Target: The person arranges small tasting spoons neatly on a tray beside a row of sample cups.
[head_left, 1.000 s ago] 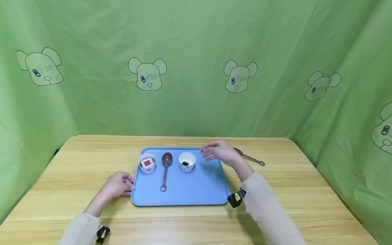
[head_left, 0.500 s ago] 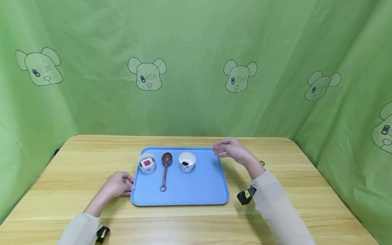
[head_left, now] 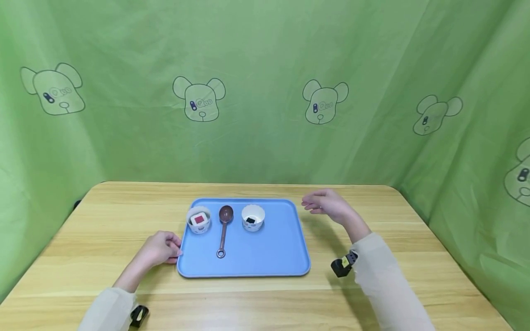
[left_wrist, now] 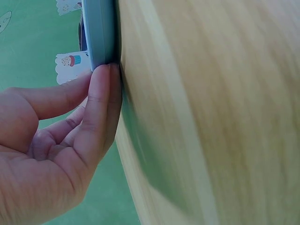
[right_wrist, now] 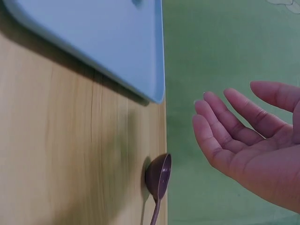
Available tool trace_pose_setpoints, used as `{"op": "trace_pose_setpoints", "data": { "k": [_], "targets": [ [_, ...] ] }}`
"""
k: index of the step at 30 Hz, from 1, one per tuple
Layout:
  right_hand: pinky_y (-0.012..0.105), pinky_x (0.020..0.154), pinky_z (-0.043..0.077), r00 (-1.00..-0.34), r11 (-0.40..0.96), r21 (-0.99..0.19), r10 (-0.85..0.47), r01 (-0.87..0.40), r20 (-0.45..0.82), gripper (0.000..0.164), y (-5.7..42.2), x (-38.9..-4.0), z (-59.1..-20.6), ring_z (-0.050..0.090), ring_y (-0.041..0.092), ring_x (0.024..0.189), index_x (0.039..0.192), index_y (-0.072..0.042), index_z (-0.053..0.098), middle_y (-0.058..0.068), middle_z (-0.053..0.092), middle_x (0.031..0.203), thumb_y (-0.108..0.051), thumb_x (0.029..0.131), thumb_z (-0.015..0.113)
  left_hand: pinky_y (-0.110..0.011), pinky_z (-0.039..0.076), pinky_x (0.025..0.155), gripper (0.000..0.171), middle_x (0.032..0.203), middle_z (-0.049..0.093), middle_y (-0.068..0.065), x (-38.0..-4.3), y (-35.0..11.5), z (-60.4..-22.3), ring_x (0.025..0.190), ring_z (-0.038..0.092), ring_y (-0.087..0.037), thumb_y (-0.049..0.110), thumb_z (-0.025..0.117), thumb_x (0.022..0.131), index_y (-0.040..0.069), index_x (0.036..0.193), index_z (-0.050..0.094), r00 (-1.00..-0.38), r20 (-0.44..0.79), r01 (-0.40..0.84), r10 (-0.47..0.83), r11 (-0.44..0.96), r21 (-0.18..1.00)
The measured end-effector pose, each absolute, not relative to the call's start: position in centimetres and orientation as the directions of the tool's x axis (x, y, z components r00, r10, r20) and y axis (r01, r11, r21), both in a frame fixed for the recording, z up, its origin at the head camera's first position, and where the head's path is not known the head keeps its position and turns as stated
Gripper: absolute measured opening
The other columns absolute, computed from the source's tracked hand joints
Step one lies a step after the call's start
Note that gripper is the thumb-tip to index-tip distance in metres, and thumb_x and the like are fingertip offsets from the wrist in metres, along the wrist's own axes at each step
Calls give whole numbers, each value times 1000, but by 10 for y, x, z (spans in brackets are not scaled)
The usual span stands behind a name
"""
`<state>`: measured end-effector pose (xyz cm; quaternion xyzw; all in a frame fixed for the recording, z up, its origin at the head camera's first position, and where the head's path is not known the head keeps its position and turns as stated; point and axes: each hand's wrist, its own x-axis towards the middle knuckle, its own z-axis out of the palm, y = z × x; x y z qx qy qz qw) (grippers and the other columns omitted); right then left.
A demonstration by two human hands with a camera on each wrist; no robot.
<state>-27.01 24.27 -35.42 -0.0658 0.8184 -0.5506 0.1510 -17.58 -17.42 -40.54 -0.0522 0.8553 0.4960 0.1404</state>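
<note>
My left hand (head_left: 159,248) pinches the left edge of the blue tray (head_left: 265,257), thumb and fingers at its rim in the left wrist view. On the tray stands a paper baking cup (head_left: 199,229) holding a white block (head_left: 198,219) with a red square. Beside it lies a brown spoon (head_left: 223,234), bowl end away from me. Right of that, a second baking cup (head_left: 253,213) has a small black piece (head_left: 250,220) inside. My right hand (head_left: 329,205), fingers loosely bent and holding nothing, hovers off the tray's far right corner. A second brown spoon (right_wrist: 159,177) lies on the table near it.
The wooden table (head_left: 232,303) extends around the tray on all sides. A green curtain (head_left: 265,151) with bear outlines hangs behind the table and along its sides. In the head view, my right hand and arm hide the second spoon.
My right hand has moved right, from above the tray to beyond its right edge, covering the second spoon in the head view. My left hand, the tray and its contents stay put.
</note>
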Motion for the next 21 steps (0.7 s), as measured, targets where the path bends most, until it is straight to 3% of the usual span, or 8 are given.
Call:
{"op": "trace_pose_setpoints", "data": {
  "k": [9,15,21],
  "targets": [
    [40,90,50,-950,388,-920,-265,54,-168,38,257,-268,-352,60,15,85,119,22,42,29,57,108,-5,93,46,-30,58,60,14,72,55,-13,-176,-174,-407,61,57,-17,-16,56,76,-13,90,54,-956,-291,-233,49,477,847],
    [33,85,53,-951,341,-937,-257,78,-172,36,264,-266,-347,61,14,82,117,24,41,11,63,94,-2,92,45,-30,58,60,15,73,56,-15,-176,-174,-408,61,57,-17,-16,57,76,-13,91,53,-956,-290,-235,48,471,850],
    [25,80,54,-955,322,-942,-236,98,-180,38,269,-263,-344,59,12,80,118,25,38,10,62,92,-1,92,45,-30,58,60,15,73,56,-14,-176,-174,-406,61,57,-17,-16,57,76,-13,91,54,-955,-292,-237,45,473,849]
  ]
}}
